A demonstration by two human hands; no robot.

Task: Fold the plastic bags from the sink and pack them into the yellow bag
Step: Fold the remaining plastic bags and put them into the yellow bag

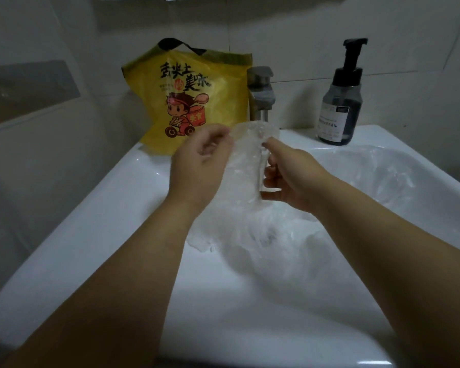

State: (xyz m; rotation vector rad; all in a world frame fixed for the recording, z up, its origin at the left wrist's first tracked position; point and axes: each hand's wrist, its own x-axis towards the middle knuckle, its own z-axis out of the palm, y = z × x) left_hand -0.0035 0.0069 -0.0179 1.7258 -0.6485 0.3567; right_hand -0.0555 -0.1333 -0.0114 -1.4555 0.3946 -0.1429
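Observation:
Over the white sink (85, 229) I hold up a clear plastic bag (247, 160). My left hand (199, 166) pinches its upper left edge and my right hand (290, 176) pinches its right side. The bag hangs down between them, crumpled. More clear plastic bags (271, 240) lie heaped in the basin below and to the right (383, 176). The yellow bag (197, 99) with black handles and a cartoon print stands upright on the sink's back left corner, just behind my left hand.
A steel faucet (260, 94) rises at the back centre, right of the yellow bag. A dark pump soap bottle (340, 102) stands on the back right ledge. Tiled walls close in behind and at the left.

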